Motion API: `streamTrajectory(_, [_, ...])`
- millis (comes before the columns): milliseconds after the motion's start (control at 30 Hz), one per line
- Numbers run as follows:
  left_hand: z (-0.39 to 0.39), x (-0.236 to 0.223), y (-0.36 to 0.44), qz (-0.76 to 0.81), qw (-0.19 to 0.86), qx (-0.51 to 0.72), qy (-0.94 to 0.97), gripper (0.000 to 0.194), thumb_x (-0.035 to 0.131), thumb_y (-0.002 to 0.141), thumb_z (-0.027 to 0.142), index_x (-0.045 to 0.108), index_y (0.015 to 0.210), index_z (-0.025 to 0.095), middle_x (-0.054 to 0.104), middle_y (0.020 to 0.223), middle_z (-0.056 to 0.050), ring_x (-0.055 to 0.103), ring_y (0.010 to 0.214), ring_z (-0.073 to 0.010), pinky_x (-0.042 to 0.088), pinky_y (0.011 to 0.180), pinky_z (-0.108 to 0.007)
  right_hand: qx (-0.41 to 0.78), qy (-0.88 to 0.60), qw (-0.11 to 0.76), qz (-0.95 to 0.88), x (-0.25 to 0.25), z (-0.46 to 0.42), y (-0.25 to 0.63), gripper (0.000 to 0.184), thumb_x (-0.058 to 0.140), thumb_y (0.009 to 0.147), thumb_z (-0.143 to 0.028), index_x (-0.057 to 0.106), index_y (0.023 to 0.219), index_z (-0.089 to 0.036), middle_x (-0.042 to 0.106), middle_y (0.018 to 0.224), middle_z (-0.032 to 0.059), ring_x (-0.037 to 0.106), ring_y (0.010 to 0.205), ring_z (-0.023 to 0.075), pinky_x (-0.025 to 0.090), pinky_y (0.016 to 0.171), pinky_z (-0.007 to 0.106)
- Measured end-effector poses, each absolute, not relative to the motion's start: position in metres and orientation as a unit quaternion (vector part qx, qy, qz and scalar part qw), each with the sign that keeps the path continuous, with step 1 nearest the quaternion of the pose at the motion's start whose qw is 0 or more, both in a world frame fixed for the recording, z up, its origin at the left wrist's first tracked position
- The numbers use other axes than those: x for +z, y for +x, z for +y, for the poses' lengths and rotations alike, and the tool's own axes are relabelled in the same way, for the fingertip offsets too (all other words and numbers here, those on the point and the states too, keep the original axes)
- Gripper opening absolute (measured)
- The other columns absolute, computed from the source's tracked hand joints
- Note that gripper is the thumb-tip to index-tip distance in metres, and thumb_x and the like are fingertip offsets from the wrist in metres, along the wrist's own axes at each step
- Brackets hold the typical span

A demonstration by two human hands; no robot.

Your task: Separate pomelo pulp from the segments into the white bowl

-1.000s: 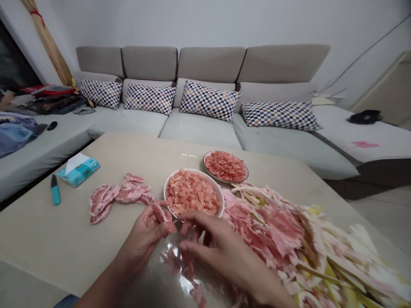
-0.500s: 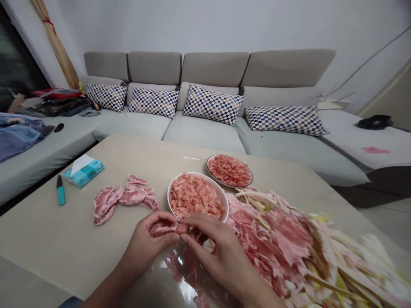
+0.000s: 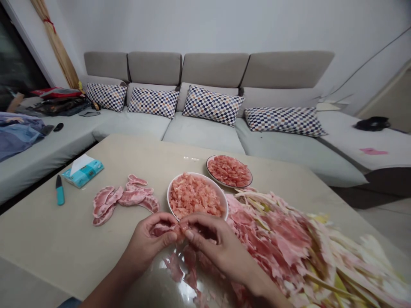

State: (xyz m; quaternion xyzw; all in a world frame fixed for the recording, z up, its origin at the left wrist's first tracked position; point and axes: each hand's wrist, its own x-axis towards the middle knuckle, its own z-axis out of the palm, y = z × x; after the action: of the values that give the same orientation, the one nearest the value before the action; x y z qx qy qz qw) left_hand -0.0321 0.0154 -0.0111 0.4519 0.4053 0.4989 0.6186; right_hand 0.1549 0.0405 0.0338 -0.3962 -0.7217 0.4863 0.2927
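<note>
While left hand and right hand pinch pink pomelo segment just off rim of white bowl, both curled tight: gentle slow pull probably best, keeps segment whole.

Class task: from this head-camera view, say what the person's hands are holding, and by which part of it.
The left hand and right hand share one pink citrus segment: the left grips its left end, the right pinches its right end.

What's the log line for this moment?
left grip: citrus segment | right grip: same segment | beside: white bowl of citrus pulp
</note>
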Motion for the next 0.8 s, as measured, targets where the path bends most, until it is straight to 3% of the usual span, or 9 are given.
streamTrajectory(133, [0.017, -0.011, -0.032, 0.414, 0.624, 0.503, 0.431, 0.020, 0.077, 0.074, 0.027, 0.066, 0.089, 0.018, 0.067, 0.078, 0.001, 0.061, 0.070, -0.0113, 0.046, 0.065, -0.019, 0.518, -0.402, 0.285, -0.699, 0.031, 0.043, 0.154, 0.021, 0.060, 0.088, -0.032, 0.069, 0.102, -0.019, 0.068, 0.084, 0.0036, 0.061, 0.076, 0.0169, 0.047, 0.069, 0.028])
streamTrajectory(300, [0.018, -0.011, -0.031, 0.436, 0.606, 0.504, 0.434, 0.022, 0.079, 0.071, 0.026, 0.067, 0.088, 0.018, 0.068, 0.083, 0.000, 0.063, 0.076, -0.0132, 0.047, 0.069, -0.020, 0.465, -0.436, 0.321, -0.700, 0.028, 0.042, 0.151, 0.021, 0.070, 0.081, -0.030, 0.068, 0.100, -0.022, 0.067, 0.090, 0.0022, 0.058, 0.071, 0.0140, 0.045, 0.063, 0.025])
streamTrajectory(400, [0.017, -0.012, -0.031, 0.434, 0.602, 0.510, 0.435, 0.021, 0.078, 0.072, 0.026, 0.067, 0.087, 0.018, 0.066, 0.081, 0.001, 0.062, 0.073, -0.0119, 0.046, 0.068, -0.019, 0.463, -0.445, 0.325, -0.695, 0.027, 0.043, 0.151, 0.012, 0.066, 0.083, -0.028, 0.070, 0.091, -0.020, 0.065, 0.082, 0.0014, 0.056, 0.067, 0.0130, 0.043, 0.060, 0.023])
streamTrajectory(800, [0.016, -0.013, -0.030, 0.408, 0.634, 0.506, 0.418, 0.021, 0.077, 0.074, 0.027, 0.065, 0.088, 0.017, 0.064, 0.074, 0.002, 0.057, 0.069, -0.0098, 0.043, 0.065, -0.019, 0.530, -0.433, 0.333, -0.648, 0.020, 0.049, 0.153, 0.016, 0.067, 0.081, -0.033, 0.069, 0.087, -0.018, 0.059, 0.068, -0.0013, 0.051, 0.060, 0.0115, 0.039, 0.056, 0.023])
